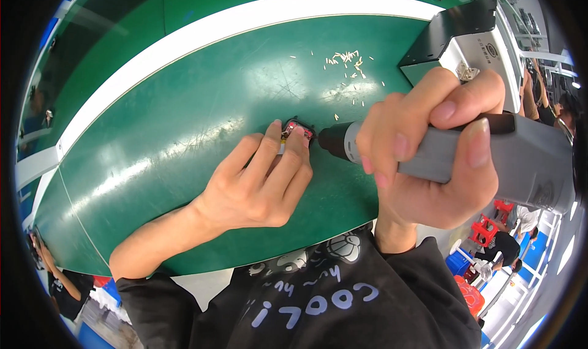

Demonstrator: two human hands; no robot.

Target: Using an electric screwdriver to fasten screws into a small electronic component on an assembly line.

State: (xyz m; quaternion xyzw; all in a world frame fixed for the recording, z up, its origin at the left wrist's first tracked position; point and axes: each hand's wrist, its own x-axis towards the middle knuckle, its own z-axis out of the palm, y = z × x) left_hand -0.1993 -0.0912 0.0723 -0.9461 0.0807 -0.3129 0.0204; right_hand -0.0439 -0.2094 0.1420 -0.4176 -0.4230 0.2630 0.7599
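Note:
My left hand [260, 183] presses its fingertips on a small black device [285, 126] with a red circuit board inside, holding it against the green table. Most of that device is covered by the fingers. My right hand [441, 147] is wrapped round a thick grey electric screwdriver [533, 159], which lies nearly level. Its black nose points left and ends right beside the device; whether the tip touches a screw is too small to tell. Beyond my hands, several tiny gold-coloured screws [346, 58] lie scattered on the table.
A black and silver box-shaped machine [456, 43] stands at the far right, close to my right hand. Along the back of the green table [153, 141] runs a curved-looking white strip [245, 15]. Red stools [484, 229] and other people are at the lower right.

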